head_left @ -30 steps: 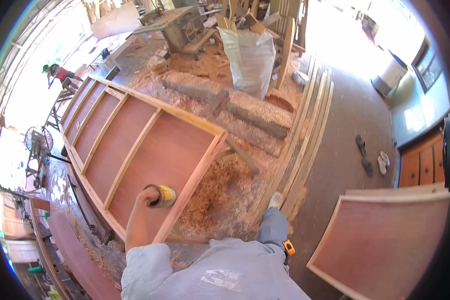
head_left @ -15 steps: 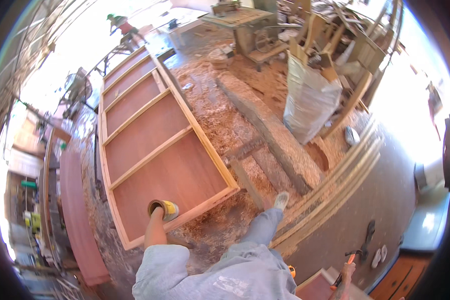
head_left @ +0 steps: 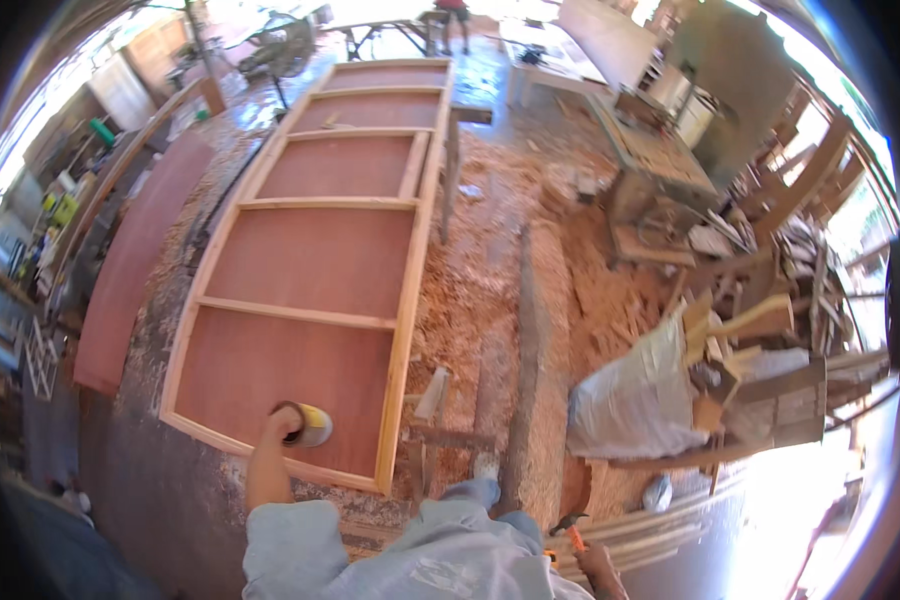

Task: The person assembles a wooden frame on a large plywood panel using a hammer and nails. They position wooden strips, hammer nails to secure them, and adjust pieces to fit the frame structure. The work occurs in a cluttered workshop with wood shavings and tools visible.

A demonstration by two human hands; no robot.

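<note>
My left hand point(head_left: 284, 424) reaches into the mouth of a yellow and white can point(head_left: 312, 427) and grips it at the rim; its fingers are mostly hidden inside. The tilted can is over the near end of a long wooden panel point(head_left: 290, 357), which has pale framing strips and reddish-brown sheets between them. Whether the can touches the panel, I cannot tell. At the lower right, my right hand point(head_left: 597, 562) is closed around the orange handle of a hammer point(head_left: 573, 530), its dark head pointing up and away from me.
Sawdust and shavings point(head_left: 490, 220) cover the floor right of the panel, beside a long beam point(head_left: 540, 340). A white sack point(head_left: 635, 405) of wood offcuts stands at right, near a workbench point(head_left: 660, 150). A reddish board point(head_left: 135, 270) lies at left. Another person point(head_left: 453, 20) stands far off.
My view has swung round, so the panel now runs almost straight ahead. The can stays in my left hand over the panel's near end. My right hand with the hammer appears further forward.
</note>
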